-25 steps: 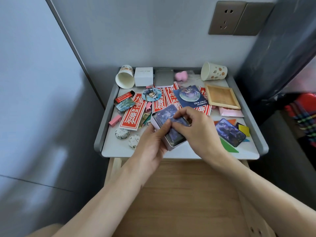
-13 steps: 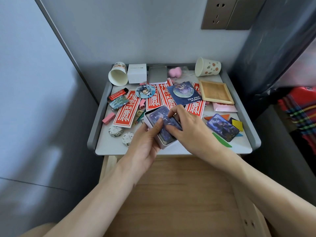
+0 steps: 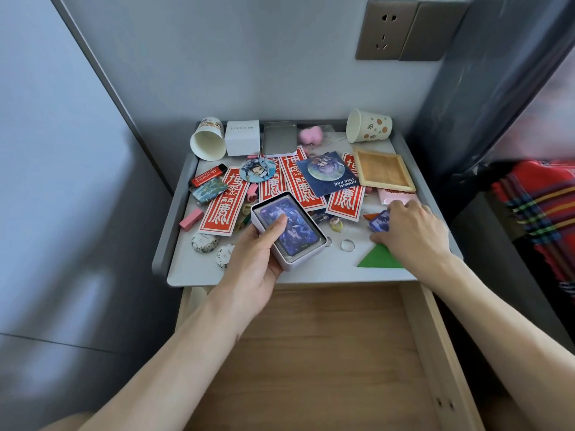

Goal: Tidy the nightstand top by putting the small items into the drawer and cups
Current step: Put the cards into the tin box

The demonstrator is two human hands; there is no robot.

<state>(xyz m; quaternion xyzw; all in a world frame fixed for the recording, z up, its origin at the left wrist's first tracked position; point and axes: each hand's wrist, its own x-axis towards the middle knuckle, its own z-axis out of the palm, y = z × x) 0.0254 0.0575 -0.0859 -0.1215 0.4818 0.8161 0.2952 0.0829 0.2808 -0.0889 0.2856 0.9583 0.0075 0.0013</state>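
Note:
My left hand (image 3: 258, 253) holds a small white tin (image 3: 287, 231) filled with purple cards, thumb pressed on the top card, just above the nightstand's front edge. My right hand (image 3: 410, 231) lies on a second stack of purple cards (image 3: 380, 221) at the right of the grey nightstand top (image 3: 311, 272), fingers curled around it. The wooden drawer (image 3: 311, 353) stands pulled out below. Two paper cups lie tipped over at the back, a left cup (image 3: 208, 140) and a right cup (image 3: 368, 126).
Red paper strips (image 3: 224, 209), round badges (image 3: 257, 170), a lighter (image 3: 208, 175), a pink eraser (image 3: 191, 219), rings (image 3: 347, 245), a green triangle (image 3: 378, 258), a wooden frame (image 3: 384, 169), a white box (image 3: 242, 137) and a tin lid (image 3: 279, 139) litter the top. A wall stands on the left, dark furniture on the right.
My right hand left the tin and moved right onto the loose card stack. My left hand still holds the tin, its thumb now on the cards.

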